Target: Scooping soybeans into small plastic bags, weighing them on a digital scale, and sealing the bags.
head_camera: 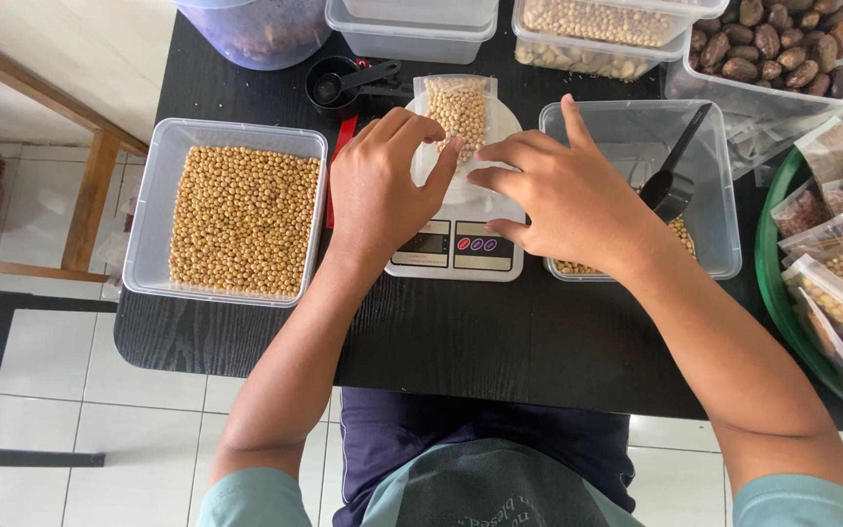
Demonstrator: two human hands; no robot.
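Observation:
A small clear bag of pale beans (pixel 459 109) lies on a white kitchen scale (pixel 456 249) at the middle of the black table (pixel 441 342). My left hand (pixel 380 185) rests on the scale's left side, its fingertips pinching the bag's near edge. From the right, my right hand (pixel 558 195) pinches the same edge with thumb and forefinger. The scale's platform is mostly hidden under both hands.
A clear tub of beans (pixel 236 220) sits left of the scale. On the right is a nearly empty tub (pixel 714 185) with a black scoop (pixel 673 181). Black measuring cups (pixel 343 83) and stacked tubs stand at the back. A green tray (pixel 768 283) of filled bags is at far right.

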